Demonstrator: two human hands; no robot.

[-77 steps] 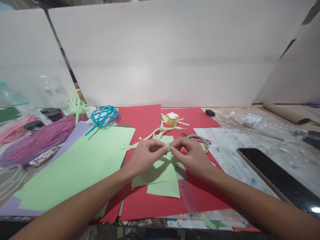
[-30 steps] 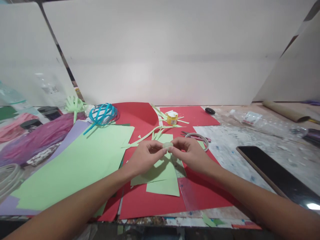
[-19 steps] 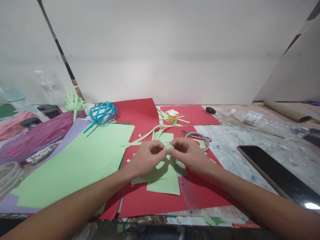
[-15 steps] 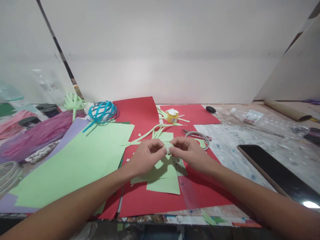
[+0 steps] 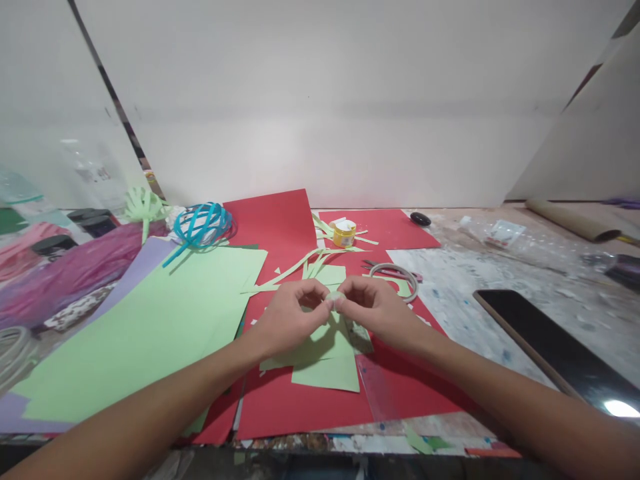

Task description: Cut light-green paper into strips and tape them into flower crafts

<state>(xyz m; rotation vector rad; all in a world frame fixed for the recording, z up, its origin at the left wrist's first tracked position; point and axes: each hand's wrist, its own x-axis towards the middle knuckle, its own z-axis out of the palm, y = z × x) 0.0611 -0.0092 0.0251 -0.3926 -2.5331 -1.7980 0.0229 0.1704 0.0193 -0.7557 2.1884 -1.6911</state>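
Between my two hands is a small, pale green, rounded piece of paper [image 5: 334,298]. My left hand [image 5: 295,313] pinches its left edge with thumb and forefinger. On the opposite edge, the thumb and forefinger of my right hand [image 5: 383,308] are closed too. Cut pieces of light green paper [image 5: 327,367] lie under the hands on red paper [image 5: 280,407]. Beyond the fingers lie thin green paper strips [image 5: 295,268]. A grey ring-shaped roll [image 5: 413,288] rests just past my right hand, over a pair of scissors [image 5: 400,272].
Large green sheets [image 5: 150,333] cover the left side. A blue strip ball [image 5: 203,225] and a yellow tub [image 5: 344,233] stand farther back. At right are a phone [image 5: 545,347], a clear plastic bottle [image 5: 535,243] and a cardboard tube [image 5: 575,220]. A white wall [image 5: 320,107] closes the back.
Both hands keep their pinch on the small green paper piece, with its angle and the fingertips shifted slightly. The whole view has moved a little.
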